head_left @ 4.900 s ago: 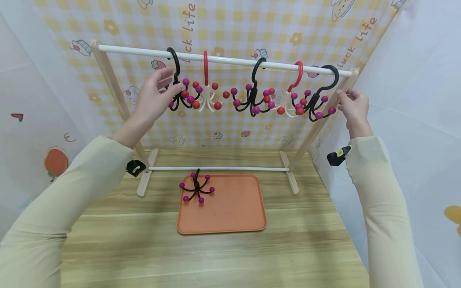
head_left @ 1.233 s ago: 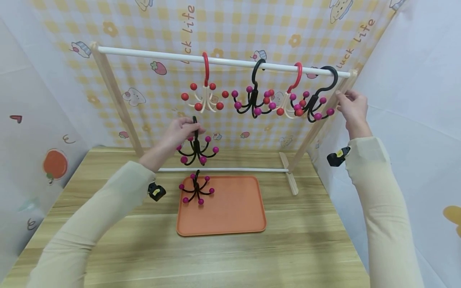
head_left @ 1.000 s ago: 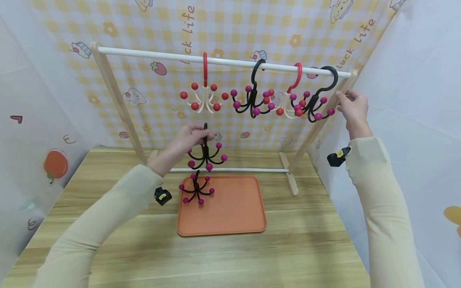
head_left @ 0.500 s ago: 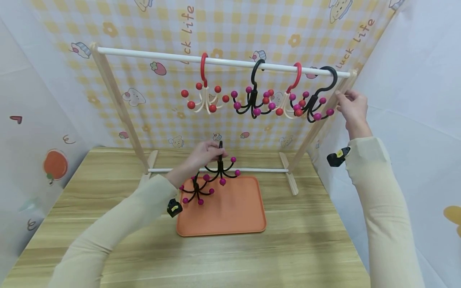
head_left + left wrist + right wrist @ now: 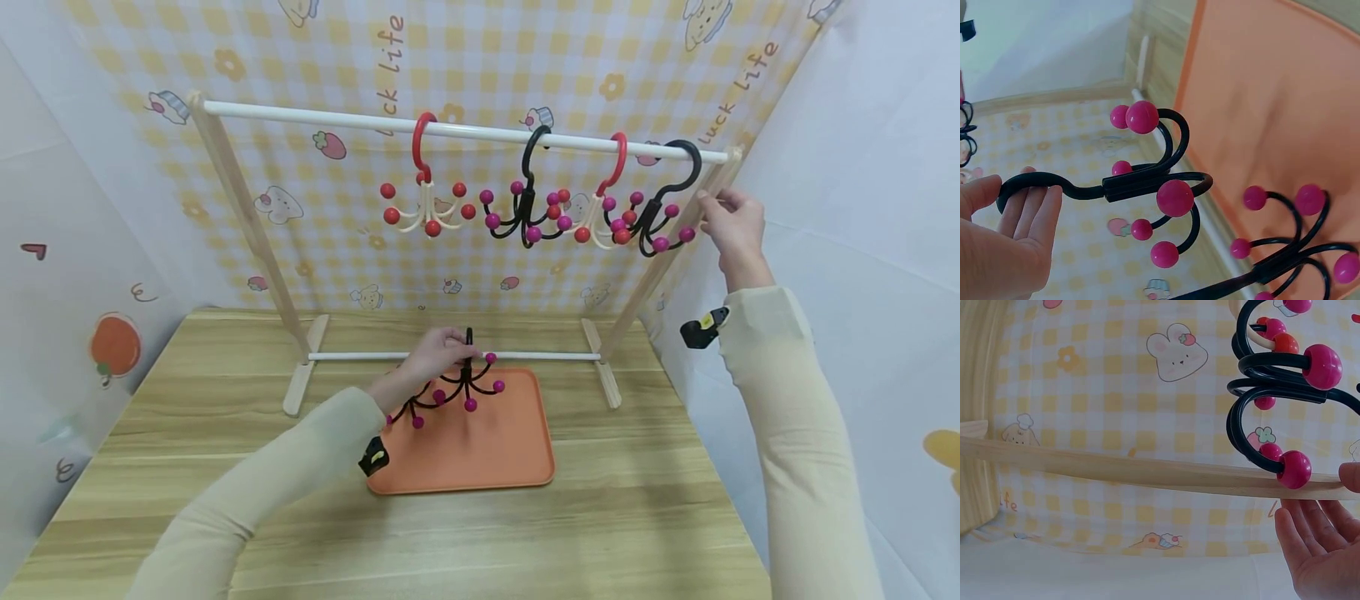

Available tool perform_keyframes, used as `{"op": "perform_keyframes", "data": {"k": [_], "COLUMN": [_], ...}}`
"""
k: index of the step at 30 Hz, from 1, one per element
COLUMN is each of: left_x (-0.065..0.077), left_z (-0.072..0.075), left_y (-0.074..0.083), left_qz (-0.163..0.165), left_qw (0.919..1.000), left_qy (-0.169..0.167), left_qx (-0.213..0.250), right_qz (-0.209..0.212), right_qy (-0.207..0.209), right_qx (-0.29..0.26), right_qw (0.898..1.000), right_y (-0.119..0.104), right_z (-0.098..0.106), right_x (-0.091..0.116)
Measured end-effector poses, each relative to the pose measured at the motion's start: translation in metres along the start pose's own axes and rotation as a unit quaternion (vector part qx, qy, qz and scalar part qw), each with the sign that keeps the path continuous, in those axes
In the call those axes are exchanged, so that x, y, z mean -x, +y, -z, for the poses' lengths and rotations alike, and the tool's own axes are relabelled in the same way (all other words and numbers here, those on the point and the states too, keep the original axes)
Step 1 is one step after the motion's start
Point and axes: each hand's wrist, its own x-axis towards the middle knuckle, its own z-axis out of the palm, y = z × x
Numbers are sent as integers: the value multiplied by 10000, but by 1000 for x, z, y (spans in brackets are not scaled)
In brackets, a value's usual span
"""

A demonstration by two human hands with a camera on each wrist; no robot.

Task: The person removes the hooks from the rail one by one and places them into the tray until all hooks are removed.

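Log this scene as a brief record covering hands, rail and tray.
left hand: left hand pinches held black hanger by its hook
right hand: right hand holds rack post
rail: white rail; two red-hooked hangers, two black-hooked hangers, alternating
tray: orange tray; another black hanger on it, partly hidden in head view

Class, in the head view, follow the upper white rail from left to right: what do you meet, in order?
Pale wooden left post, cream multi-armed hanger with red hook and red balls, black multi-armed hanger with magenta balls, second cream hanger with red hook, second black hanger hanging aslant.
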Motion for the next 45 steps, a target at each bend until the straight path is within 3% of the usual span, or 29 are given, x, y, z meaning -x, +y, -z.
{"op": "perform_keyframes", "data": {"k": [7, 14, 16, 20, 25, 27, 37, 41, 43, 45], "left_x": [-3, -7, -7, -8, -8, -8, -7, -6, -5, -3], "left_z": [-7, -8, -8, -9, -10, -9, -9, -9, -7, -5], "left_y": [-19, -39, -43, -49, -53, -53, -55, -56, -54, -51], "left_qz": [250, 422, 447, 426, 415, 425, 352, 289, 242, 128], "left_qw": [9995, 9987, 9981, 9972, 9976, 9980, 9975, 9966, 9948, 9912], "left_qy": [199, 208, 242, 311, 244, 219, 327, 306, 343, 356], "left_qx": [-22, -198, -340, -531, -503, -419, -516, -707, -927, -1267], "right_qz": [-39, 34, 27, 70, 420, 583, 278, 85, 87, 85], "right_qy": [-8, -5, 22, 64, 25, -10, -89, -75, -26, 6], "right_qx": [-104, 132, 136, -90, 119, 180, 135, 136, 5, -151], "right_qw": [9999, 9999, 9999, 9999, 9990, 9981, 9995, 9998, 10000, 9998], "right_y": [-2, -26, -25, 1, 40, 48, 14, -12, -11, -1], "right_z": [0, -7, -7, 0, 8, 10, 5, -2, -2, 1], "right_x": [3, 41, 38, -1, -60, -73, -22, 18, 18, 4]}}
